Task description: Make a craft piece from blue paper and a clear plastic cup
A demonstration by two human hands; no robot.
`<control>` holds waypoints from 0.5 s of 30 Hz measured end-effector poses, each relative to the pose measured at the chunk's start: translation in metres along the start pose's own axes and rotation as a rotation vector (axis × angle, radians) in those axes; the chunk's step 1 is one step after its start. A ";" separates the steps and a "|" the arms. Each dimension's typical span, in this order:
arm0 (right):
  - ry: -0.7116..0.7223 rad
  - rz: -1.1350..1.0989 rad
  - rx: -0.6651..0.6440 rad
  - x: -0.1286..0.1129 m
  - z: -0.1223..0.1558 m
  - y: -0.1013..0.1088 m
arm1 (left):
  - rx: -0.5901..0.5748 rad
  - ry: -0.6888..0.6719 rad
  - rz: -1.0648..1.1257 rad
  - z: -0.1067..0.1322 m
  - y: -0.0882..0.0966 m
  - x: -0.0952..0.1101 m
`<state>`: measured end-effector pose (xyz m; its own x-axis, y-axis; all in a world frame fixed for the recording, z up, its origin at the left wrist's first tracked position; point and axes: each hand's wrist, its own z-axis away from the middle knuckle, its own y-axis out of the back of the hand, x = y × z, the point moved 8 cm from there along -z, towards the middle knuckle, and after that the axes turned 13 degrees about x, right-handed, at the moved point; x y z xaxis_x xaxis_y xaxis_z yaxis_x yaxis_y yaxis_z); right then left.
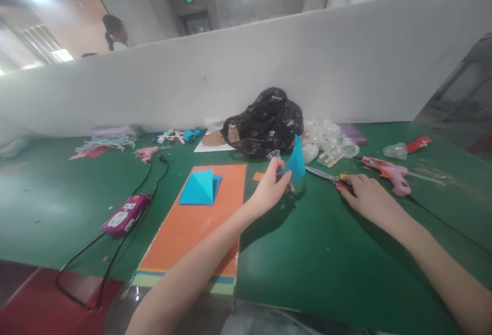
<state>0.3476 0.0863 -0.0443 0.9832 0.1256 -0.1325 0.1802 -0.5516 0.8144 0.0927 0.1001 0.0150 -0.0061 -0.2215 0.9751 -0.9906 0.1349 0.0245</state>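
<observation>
My left hand (271, 184) is closed on a curled piece of blue paper (295, 163), held up above the green table. Off to the right, my right hand (363, 194) has its fingers and thumb on the orange-and-yellow handles of a pair of scissors (325, 174). The scissor blades point left, towards the blue paper; the fingers partly cover the handles. A folded blue paper shape (200, 189) rests on a stack of coloured sheets (192, 232), orange on top, left of my left hand. A small orange scrap (258, 176) lies beside that hand.
A black plastic bag (269, 120) and clear plastic cups (326, 140) stand along the white partition (165, 84). Pink glue guns lie at right (392, 173) and left (147, 153). A purple power strip (126, 215) trails black cable. A person (115, 35) is beyond the partition.
</observation>
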 end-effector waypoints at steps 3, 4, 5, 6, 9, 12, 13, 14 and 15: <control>0.040 0.051 -0.039 0.006 0.004 -0.008 | -0.002 -0.007 -0.097 0.000 0.003 -0.002; 0.048 0.054 -0.041 0.006 0.004 -0.008 | -0.005 -0.011 -0.120 0.000 0.003 -0.002; 0.050 0.056 -0.040 0.007 0.004 -0.006 | -0.002 -0.015 -0.136 0.000 0.004 -0.002; 0.049 0.063 -0.035 0.008 0.003 -0.004 | 0.004 -0.021 -0.145 -0.001 0.005 -0.002; 0.067 0.116 -0.018 0.013 0.002 0.003 | 0.025 -0.029 -0.154 -0.002 0.008 -0.001; 0.073 0.143 -0.013 0.018 0.002 0.004 | 0.009 -0.013 -0.198 -0.001 0.007 -0.003; 0.066 0.136 -0.017 0.020 0.002 0.002 | 0.006 -0.005 -0.216 -0.001 0.007 -0.003; 0.057 0.127 -0.023 0.022 0.002 0.001 | 0.003 0.004 -0.230 -0.001 0.008 -0.003; 0.051 0.121 -0.032 0.023 0.002 -0.001 | 0.001 0.011 -0.237 -0.001 0.008 -0.004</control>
<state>0.3705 0.0883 -0.0497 0.9948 0.1021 -0.0035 0.0582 -0.5389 0.8404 0.0852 0.1027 0.0115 0.2284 -0.2362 0.9445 -0.9642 0.0792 0.2530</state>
